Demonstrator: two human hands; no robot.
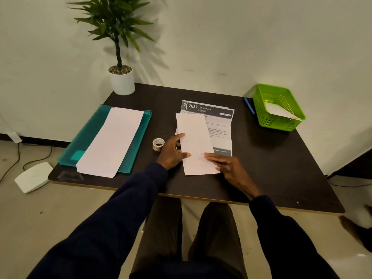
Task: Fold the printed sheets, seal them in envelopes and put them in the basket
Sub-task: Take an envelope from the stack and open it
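Folded sheet (196, 143) flat on table (271, 168), left hand (173, 151) and right hand (227, 165) open, pressing its edges

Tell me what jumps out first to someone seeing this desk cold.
Mid-table, the left hand and right hand press a plain white folded sheet flat over a printed sheet headed 2637. The bright green basket at the far right corner holds something white, and a teal folder under white paper lies at the left.
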